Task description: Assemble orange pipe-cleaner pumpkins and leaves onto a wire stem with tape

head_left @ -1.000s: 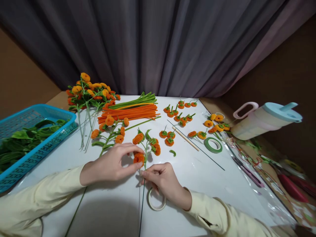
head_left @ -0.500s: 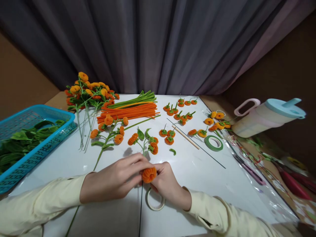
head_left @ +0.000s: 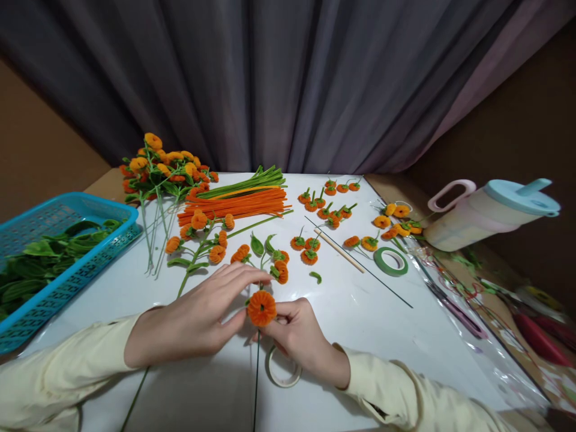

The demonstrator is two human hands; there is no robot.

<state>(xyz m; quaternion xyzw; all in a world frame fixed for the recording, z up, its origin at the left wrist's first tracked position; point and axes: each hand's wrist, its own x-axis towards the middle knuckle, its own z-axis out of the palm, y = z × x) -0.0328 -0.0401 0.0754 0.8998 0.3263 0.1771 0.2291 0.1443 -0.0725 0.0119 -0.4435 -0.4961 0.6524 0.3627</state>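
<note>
An orange pipe-cleaner flower (head_left: pixel 261 308) faces up at the near middle of the table, on a dark wire stem (head_left: pixel 257 378) that runs down toward me. My right hand (head_left: pixel 299 333) pinches this flower stem just below and beside the bloom. With thumb and fingers apart, my left hand (head_left: pixel 193 312) is at the flower's left side; its thumb tip is close to the petals, and I cannot tell whether it touches. Beyond the bloom, leaves (head_left: pixel 257 245) and smaller orange blooms (head_left: pixel 281 271) spread from the same branch. A pale tape roll (head_left: pixel 283 382) is under my right hand.
A blue basket (head_left: pixel 130 225) of green leaves stands left. Behind lie orange pipe cleaners (head_left: pixel 234 204) and finished flowers (head_left: pixel 173 159). Several loose orange blooms, a wooden stick (head_left: pixel 339 252), green tape (head_left: pixel 390 262), scissors (head_left: pixel 463 318) and a tumbler (head_left: pixel 477 216) are toward the right.
My left hand has drawn back left from the bloom, and its fingers have spread. The flower has turned to face me more and shifted slightly left and up. My right hand keeps its pinch.
</note>
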